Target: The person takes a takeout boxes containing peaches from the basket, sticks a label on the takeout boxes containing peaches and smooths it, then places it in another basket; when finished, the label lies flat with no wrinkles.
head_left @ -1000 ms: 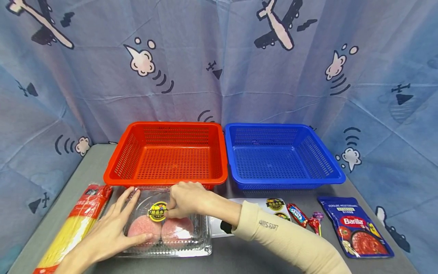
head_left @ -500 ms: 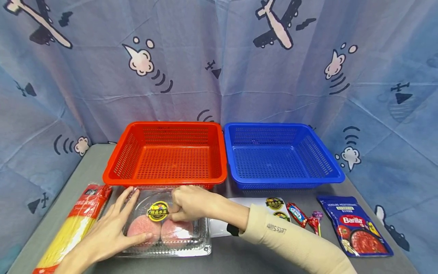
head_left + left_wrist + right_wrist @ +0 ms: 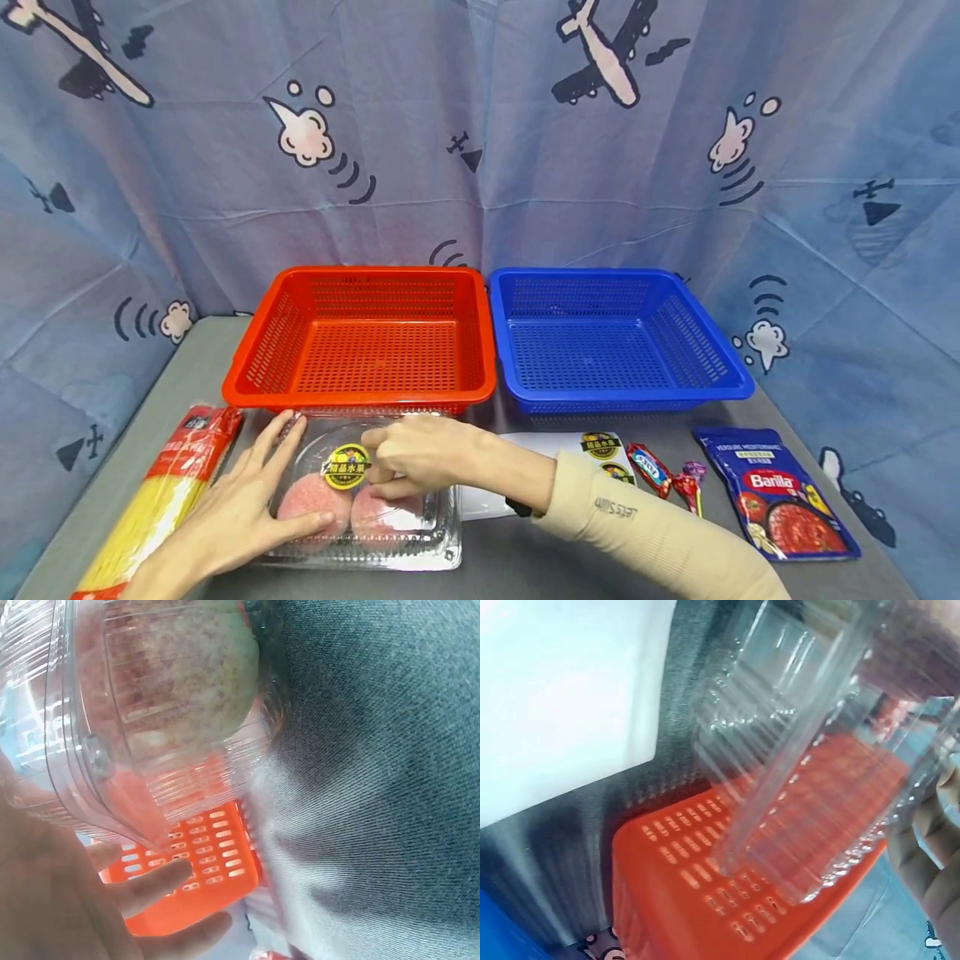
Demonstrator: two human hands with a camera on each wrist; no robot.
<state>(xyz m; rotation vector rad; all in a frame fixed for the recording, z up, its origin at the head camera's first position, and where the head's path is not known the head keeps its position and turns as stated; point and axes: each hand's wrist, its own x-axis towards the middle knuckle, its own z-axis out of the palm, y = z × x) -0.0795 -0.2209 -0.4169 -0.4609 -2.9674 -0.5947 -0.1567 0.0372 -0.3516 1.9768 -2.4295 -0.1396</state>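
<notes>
With left grip (image 3: 232,510) spread wide on the left side of the clear box (image 3: 375,557), set on the tabletop (image 3: 510,558) just in front of the red basket (image 3: 360,399) and holding two pink fruits (image 3: 315,502). With right grip (image 3: 422,454) bent over the lid (image 3: 322,433), just beside the round sticker (image 3: 346,467); cannot tell whether pinching anything.

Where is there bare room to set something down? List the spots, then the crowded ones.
Free: the floors of the red basket and blue basket; the grey table between clear box, sticker sheet and right sleeve; and left of the red basket, beyond the noodle pack.
Crowded: around the clear box, with left hand and right hand over it.
</notes>
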